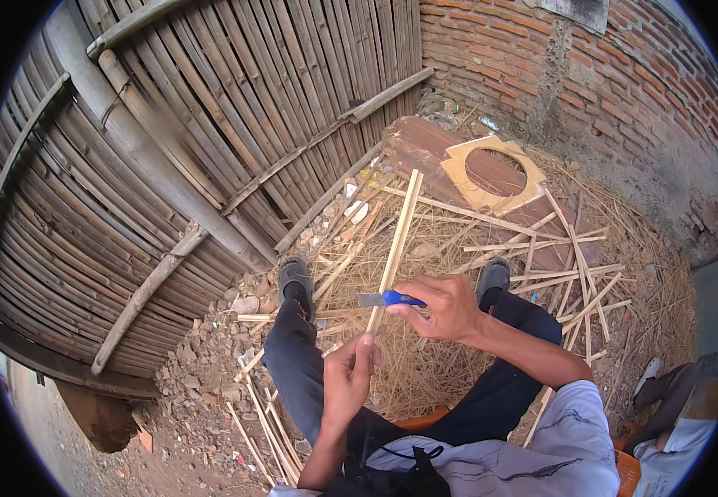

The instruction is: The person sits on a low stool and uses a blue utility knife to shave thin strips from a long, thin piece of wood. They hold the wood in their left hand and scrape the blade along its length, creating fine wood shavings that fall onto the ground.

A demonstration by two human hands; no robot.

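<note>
My left hand is closed around the lower end of a pale bamboo strip, which slants up and away from me between my knees. In my right hand is a blue-handled utility knife, gripped with the thumb along the handle. Its wide grey blade lies across the strip, just above my left fingers. Whether the blade bites into the bamboo I cannot tell.
Cut bamboo strips lie crisscrossed at right, others at lower left. Fibrous shavings cover the ground between my legs. A board with a round hole lies near the brick wall. A bamboo fence stands left; another person is at right.
</note>
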